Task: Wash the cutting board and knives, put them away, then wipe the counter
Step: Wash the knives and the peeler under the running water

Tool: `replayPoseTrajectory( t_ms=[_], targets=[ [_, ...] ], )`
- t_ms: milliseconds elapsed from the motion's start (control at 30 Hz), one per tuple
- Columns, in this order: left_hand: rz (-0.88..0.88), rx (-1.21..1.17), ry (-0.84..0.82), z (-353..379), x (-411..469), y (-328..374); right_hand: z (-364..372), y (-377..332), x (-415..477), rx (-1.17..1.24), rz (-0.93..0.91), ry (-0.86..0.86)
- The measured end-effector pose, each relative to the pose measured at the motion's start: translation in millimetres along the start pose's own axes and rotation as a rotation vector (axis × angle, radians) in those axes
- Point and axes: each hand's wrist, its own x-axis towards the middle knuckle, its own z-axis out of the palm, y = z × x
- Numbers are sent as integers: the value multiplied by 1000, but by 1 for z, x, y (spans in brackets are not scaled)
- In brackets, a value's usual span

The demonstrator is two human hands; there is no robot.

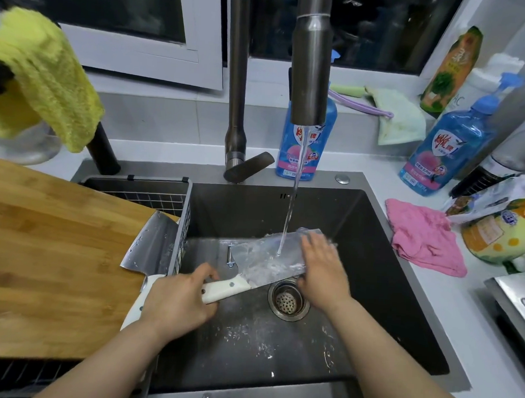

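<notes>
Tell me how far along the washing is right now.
Done: nothing clearly. In hand: the left hand grips a cleaver under the running faucet while the right hand rubs its soapy blade. Left: the second cleaver lying on the cutting board, the board itself, putting away, and wiping the counter.

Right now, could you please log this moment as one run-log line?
step: rinsing cleaver | left hand: grips handle | right hand: rubs blade | tap: running | second cleaver: on board
</notes>
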Motion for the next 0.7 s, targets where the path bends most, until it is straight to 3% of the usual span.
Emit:
replayPoseTrajectory(
  t_ms=[100, 200, 267, 333, 467, 567, 633, 700],
  targets=[
    [-4, -9, 11, 2, 0, 2, -3, -3, -3, -60, 26, -25],
    [-18, 11, -9, 3, 3, 7, 12, -27, -18, -111, -243, -56],
    [-22, 24, -18, 3, 5, 7, 20, -32, -23, -128, -314, -107],
    [-17, 26, -19, 3, 6, 4, 13, -23, -24, -108, -268, -105],
    [-11, 42, -12, 4, 3, 1, -3, 0, -15, -32, -5, -89],
    [-26, 21, -25, 6, 4, 4, 10, -21, -24, 26, -193, -87],
    [-40, 10, -24, 6, 5, 5, 13, -38, -28, -69, -354, -109],
    [-44, 13, -5, 5, 5, 4, 6, -37, -26, -24, -326, -143]
  ],
)
